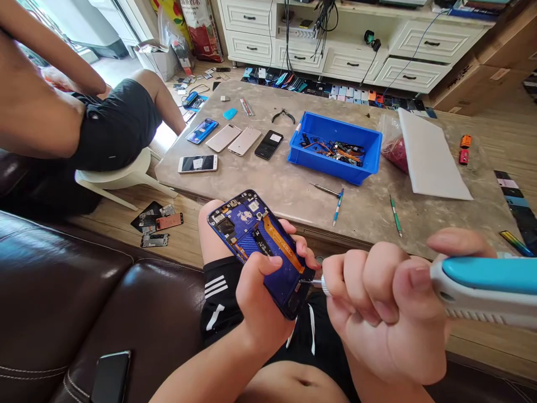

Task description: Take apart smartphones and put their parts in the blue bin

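Observation:
My left hand (264,285) grips an opened smartphone (274,263) by its long edges, thumb across the inner face. The phone's back is off, baring a purple-blue frame, an orange flex cable (282,242) and a black strip beside it. In my right hand (390,308) is an electric screwdriver (486,282) with a light blue and white body, the fingers wrapped round it. Its thin metal tip touches or nearly touches the phone's lower end; I cannot tell which. The phone is tilted above my lap.
On the stone-topped table (268,176) are a blue bin (331,162) of small parts, several phones (245,141), pliers (283,116), pens (395,215) and a white foam sheet (434,154). Another person (121,126) sits at the left. A dark phone (111,376) lies on the brown sofa (157,319).

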Demonstrator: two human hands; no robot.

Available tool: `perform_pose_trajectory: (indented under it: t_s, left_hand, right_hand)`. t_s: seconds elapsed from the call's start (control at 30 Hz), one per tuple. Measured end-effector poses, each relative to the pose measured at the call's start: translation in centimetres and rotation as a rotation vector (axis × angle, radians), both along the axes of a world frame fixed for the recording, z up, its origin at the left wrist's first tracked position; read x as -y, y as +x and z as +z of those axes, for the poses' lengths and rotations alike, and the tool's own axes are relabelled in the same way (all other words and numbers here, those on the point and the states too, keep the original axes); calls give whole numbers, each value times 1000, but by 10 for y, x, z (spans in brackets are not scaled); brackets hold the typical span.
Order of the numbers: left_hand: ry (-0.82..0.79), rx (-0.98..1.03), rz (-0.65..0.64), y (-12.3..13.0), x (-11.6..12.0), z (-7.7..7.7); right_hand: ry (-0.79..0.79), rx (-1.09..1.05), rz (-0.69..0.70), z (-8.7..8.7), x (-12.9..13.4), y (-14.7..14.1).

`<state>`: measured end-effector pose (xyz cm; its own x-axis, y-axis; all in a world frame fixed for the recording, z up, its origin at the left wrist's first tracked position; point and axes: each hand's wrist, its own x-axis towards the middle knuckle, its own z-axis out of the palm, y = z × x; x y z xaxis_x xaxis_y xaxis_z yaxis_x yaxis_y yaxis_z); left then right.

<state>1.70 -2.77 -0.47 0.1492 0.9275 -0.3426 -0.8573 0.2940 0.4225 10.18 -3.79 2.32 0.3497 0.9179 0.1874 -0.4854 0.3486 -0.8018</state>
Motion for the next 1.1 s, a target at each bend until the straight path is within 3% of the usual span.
perform_pose_trajectory:
  t_s: [0.23,0.43,0.57,0.8,1.1]
  left_hand:
    - [49,-105,24,-1,-4,-2]
    - [-16,-212,69,-14,-14,-18]
    - [5,-207,117,-17,-14,-24]
    - [20,-164,37,-9,-8,-12]
    - [102,-118,50,-4,-5,-2]
  right_hand:
    - [15,-63,-65,1,-4,-6]
    - [-28,-90,-140,15,-1,18]
    - [-20,-138,-102,11,-7,26]
    - [-5,-202,-40,-8,-12,11]
    - [-1,-151,-22,-11,-10,-2]
